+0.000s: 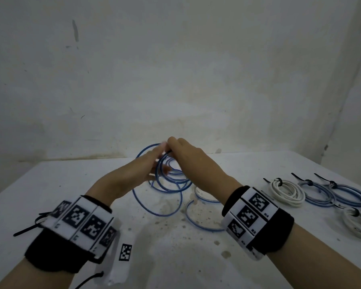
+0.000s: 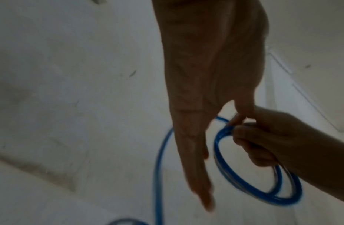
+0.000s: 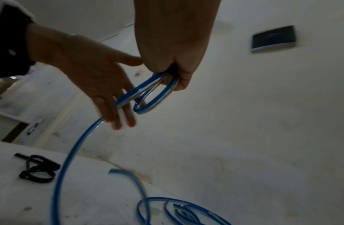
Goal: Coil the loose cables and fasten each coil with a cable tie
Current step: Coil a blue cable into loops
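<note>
1. Nearest the head camera, two wristbands printed with black-and-white square markers [image 1: 86,222] are sitting on the forearms, both arms reaching forward over a stained white table [image 1: 175,257].
2. The right hand [image 1: 188,157] is gripping a small coil of blue cable [image 3: 148,94] — its fingers are curling round the top of the loops, which are hanging below the fist, raised above the table.
3. The left hand [image 1: 138,172] is lying just beside that coil with its fingers [image 2: 198,175] straight and close together; its thumb is touching the right hand's knuckles, and the cable is running along behind the fingers.
4. From there the loose length of the same cable is trailing down in wide curves onto the table, between and ahead of the two wrists.
5. To the right, well apart from the hands, finished coils are lying in a row — a white coil [image 1: 288,192] and two blue coils [image 1: 331,195], each bound with a black tie.
6. A heap of black cable ties [image 3: 38,169] is resting on the table to the left.
</note>
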Tool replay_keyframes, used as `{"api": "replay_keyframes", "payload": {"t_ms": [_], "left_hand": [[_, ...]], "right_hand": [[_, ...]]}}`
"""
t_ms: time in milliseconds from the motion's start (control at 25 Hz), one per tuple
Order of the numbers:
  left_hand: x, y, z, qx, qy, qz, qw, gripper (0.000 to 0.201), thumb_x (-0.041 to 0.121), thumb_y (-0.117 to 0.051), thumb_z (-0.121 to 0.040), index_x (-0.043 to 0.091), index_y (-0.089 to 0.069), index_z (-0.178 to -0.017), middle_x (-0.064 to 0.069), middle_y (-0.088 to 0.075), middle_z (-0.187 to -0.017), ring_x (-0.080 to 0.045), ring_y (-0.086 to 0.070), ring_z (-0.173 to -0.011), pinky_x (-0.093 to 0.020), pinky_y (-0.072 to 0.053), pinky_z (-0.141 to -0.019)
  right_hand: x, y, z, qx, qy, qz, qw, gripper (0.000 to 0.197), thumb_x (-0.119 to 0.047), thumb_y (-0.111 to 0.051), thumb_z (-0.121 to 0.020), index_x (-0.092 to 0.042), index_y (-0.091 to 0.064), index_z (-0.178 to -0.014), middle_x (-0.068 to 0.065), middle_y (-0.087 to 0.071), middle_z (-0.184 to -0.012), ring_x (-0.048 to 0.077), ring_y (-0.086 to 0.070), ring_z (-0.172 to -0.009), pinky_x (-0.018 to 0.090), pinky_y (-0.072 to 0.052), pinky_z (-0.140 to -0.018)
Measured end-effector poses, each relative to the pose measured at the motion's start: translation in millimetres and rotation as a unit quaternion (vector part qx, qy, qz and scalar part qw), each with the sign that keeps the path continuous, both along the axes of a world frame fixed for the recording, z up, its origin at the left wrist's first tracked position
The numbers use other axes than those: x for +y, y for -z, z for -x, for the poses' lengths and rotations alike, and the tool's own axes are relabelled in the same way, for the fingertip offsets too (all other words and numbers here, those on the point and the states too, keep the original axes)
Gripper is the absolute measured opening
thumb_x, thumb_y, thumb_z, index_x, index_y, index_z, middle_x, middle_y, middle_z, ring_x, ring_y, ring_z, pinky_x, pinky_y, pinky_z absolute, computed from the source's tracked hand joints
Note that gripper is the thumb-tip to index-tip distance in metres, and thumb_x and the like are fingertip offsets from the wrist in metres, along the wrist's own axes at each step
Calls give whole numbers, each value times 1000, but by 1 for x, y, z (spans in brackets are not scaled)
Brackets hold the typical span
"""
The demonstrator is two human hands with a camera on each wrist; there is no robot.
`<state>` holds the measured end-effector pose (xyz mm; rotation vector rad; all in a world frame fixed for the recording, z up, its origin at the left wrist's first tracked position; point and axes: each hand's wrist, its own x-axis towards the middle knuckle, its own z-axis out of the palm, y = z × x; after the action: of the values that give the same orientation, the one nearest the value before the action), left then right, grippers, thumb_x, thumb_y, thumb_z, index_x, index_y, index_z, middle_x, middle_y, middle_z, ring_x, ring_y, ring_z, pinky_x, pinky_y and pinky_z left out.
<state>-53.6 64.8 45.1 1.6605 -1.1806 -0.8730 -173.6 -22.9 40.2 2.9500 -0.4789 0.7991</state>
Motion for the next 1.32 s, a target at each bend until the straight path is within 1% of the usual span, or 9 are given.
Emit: {"api": "replay_keyframes", "payload": {"t_ms": [80,240,360,480,800,960,1080,1160,1320], "left_hand": [[14,-6,-5,-114,6,-23,993,33,50,-41,-92,24,-60,-100,-1,-71,-93,-12,-69,-78,-26,-53,-71],[8,-13,-19,-313,-168,209,911,38,51,-42,-90,20,-63,-96,9,-63,-92,-8,-59,-83,-25,-39,-72],[-3,-7,-13,-31,-8,106,994,61,57,-25,-91,14,-68,-97,1,-71,-89,-12,-68,-83,-21,-46,-76],[1,0,2,221,66,114,966,54,51,-28,-94,11,-56,-70,3,-47,-46,-14,-53,-43,-27,-55,-60],[-10,8,22,373,35,213,903,42,45,-33,-95,15,-47,-70,8,-28,-42,-4,-29,-33,-17,-43,-42],[-14,15,19,416,30,247,874,39,39,-36,-96,15,-46,-67,8,-27,-41,-5,-25,-32,-15,-37,-40],[-17,15,14,447,19,292,845,38,36,-35,-98,17,-45,-66,7,-27,-40,-6,-25,-33,-14,-36,-40],[-19,10,10,461,14,321,827,38,36,-35,-98,18,-44,-65,7,-29,-40,-6,-26,-33,-14,-37,-41],[-13,2,-11,448,-7,331,830,37,35,-34,-98,20,-44,-66,6,-31,-39,-6,-29,-32,-12,-39,-43]], "right_hand": [[-10,-4,7,-50,0,-82,995,10,-6,-41,-97,-12,-45,-104,8,-51,-97,26,-55,-81,37,-48,-71],[-15,-14,15,-51,-62,-192,978,9,-11,-44,-98,-10,-52,-101,-4,-56,-88,8,-52,-78,16,-39,-68],[-8,-16,12,-82,-117,-206,968,8,-10,-45,-97,-11,-52,-96,-8,-54,-75,5,-52,-69,16,-40,-64],[-9,-15,10,-134,-125,-233,955,8,-10,-43,-97,-10,-51,-96,-5,-55,-73,-2,-49,-60,11,-38,-59],[-11,4,8,-327,-111,-335,877,7,-6,-43,-97,-11,-47,-93,-1,-58,-86,16,-63,-57,39,-56,-59],[-14,7,8,-304,-69,-280,908,11,-14,-50,-95,-13,-58,-102,-5,-61,-87,9,-63,-66,32,-55,-69],[-14,13,10,-201,-89,-445,868,43,-38,-44,-96,-32,-31,-137,16,-62,-110,24,-66,-89,39,-52,-88],[-9,25,11,-39,-106,-526,843,46,-44,-44,-95,-30,-29,-137,12,-67,-105,22,-67,-90,42,-47,-96],[-3,39,15,81,-138,-400,902,31,-30,-39,-100,-19,-60,-79,-8,-49,-56,4,-45,-52,25,-42,-69]]}}
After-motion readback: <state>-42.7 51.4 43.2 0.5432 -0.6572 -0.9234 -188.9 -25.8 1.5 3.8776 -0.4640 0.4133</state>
